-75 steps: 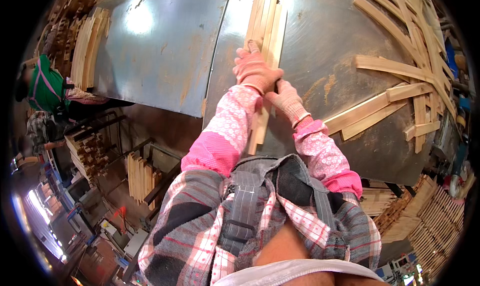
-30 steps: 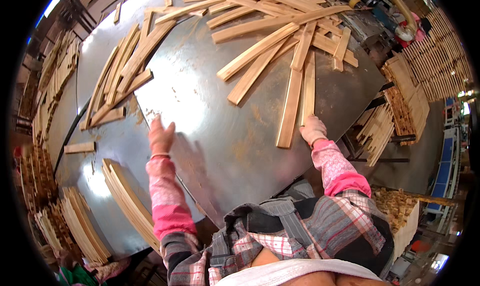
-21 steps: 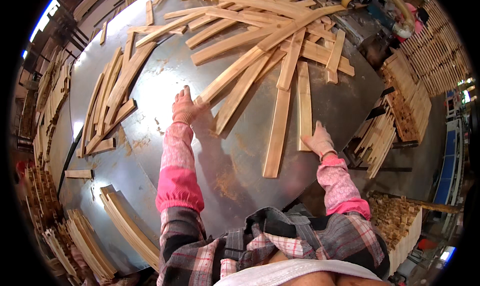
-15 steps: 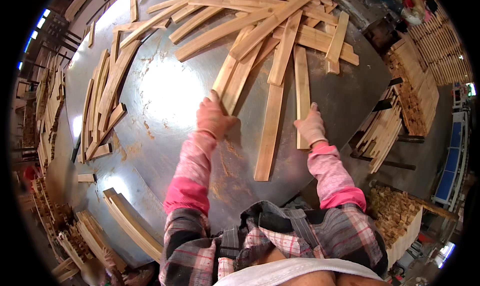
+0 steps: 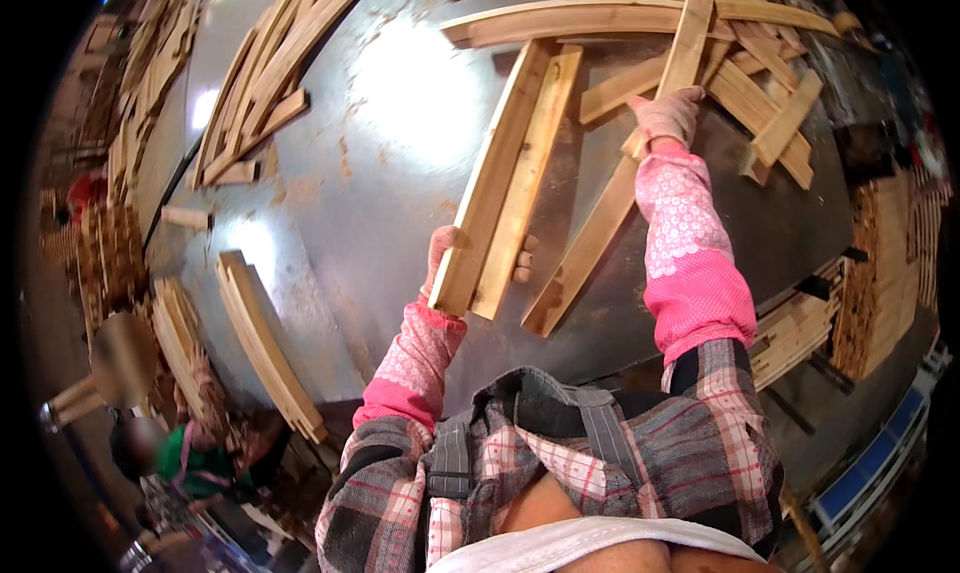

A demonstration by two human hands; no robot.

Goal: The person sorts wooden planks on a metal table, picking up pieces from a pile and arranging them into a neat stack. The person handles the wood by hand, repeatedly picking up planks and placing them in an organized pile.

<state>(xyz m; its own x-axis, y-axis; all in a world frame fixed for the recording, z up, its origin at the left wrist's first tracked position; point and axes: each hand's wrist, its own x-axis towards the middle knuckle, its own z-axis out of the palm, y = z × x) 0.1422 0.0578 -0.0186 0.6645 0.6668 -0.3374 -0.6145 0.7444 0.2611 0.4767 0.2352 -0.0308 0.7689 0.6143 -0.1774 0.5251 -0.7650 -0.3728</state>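
Two long boards (image 5: 497,178) are lying side by side in the left hand (image 5: 442,253), its fingers (image 5: 525,259) wrapping beneath them by their near ends; this pair is seemingly already gathered, one face looking browner, the other paler yellow. Well apart and beyond, the right hand (image 5: 668,118) is touching another board (image 5: 690,43); how firmly, I cannot tell. Farther off, many loose boards (image 5: 590,18) are lying ungathered on the metal table (image 5: 380,203), showing tan faces and crossing at odd angles.

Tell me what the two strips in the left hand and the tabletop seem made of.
Two strips: wood, seemingly unvarnished; faint grain and matte, pale-brown faces. Tabletop: probably sheet metal, smooth; its grey sheen and bright glare suggest so.
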